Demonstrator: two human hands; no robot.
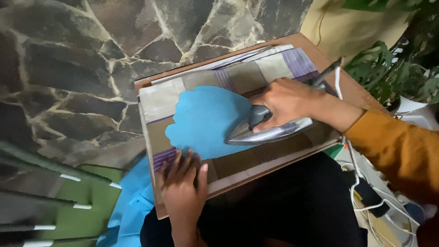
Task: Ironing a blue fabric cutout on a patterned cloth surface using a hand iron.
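Fabric of bright blue [204, 120], cut with a scalloped edge, is spread flat on a striped cloth [238, 75] over a wooden board [315, 52]. One iron [263, 130] is seen, its metal sole resting on the right part of the blue piece; its handle is wrapped tightly by the right hand [286, 101]. The left hand [183, 185] is laid open, fingers spread, on the striped cloth at the blue piece's lower edge, nothing being clasped. One white cord [354, 160] is trailed off the board to the right. More blue fabric [132, 206] is hung below the board.
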